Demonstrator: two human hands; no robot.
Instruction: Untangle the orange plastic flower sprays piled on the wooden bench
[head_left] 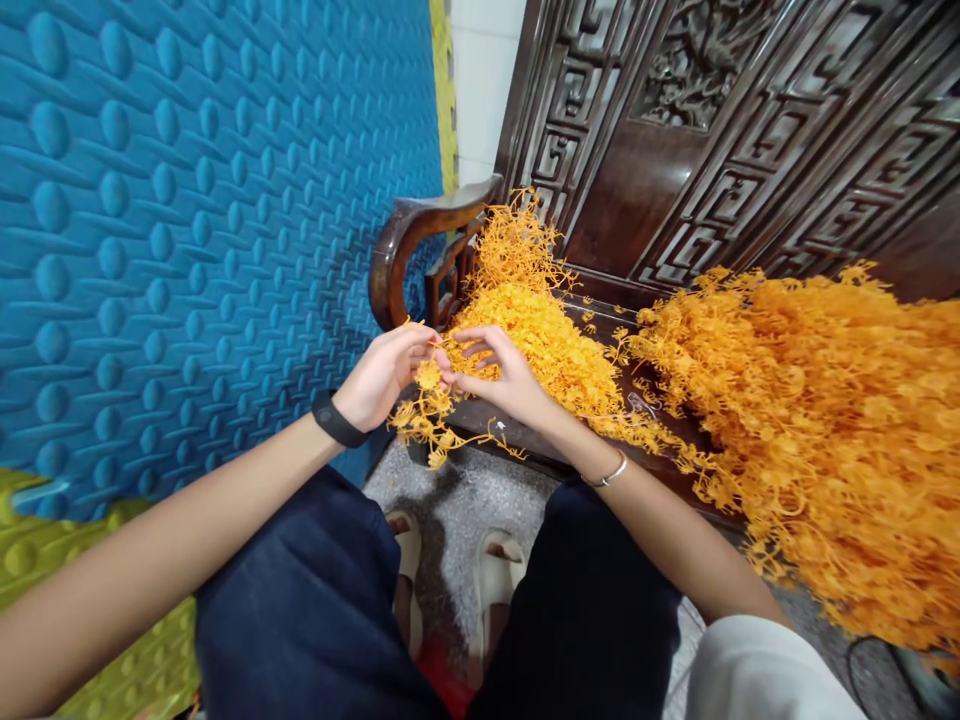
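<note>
My left hand [394,370] is closed around a thin orange artificial flower sprig [429,410], whose small blossoms and stems dangle below the fingers. Close on its right, my right hand [506,375] has its fingers curved and apart, the tips near the sprig's upper stem. Whether the right fingertips touch the stem I cannot tell. Just behind both hands lies a heap of loose yellow-orange blossoms [555,345] on the dark wooden bench seat [480,415]. A tangle of thin orange stems [517,245] rests behind that heap.
A large pile of orange artificial flowers [840,420] fills the right side of the bench. A curved wooden armrest [390,260] stands beyond my left hand, and a carved backrest [630,190] rises behind. Blue foam matting [187,220] covers the left side.
</note>
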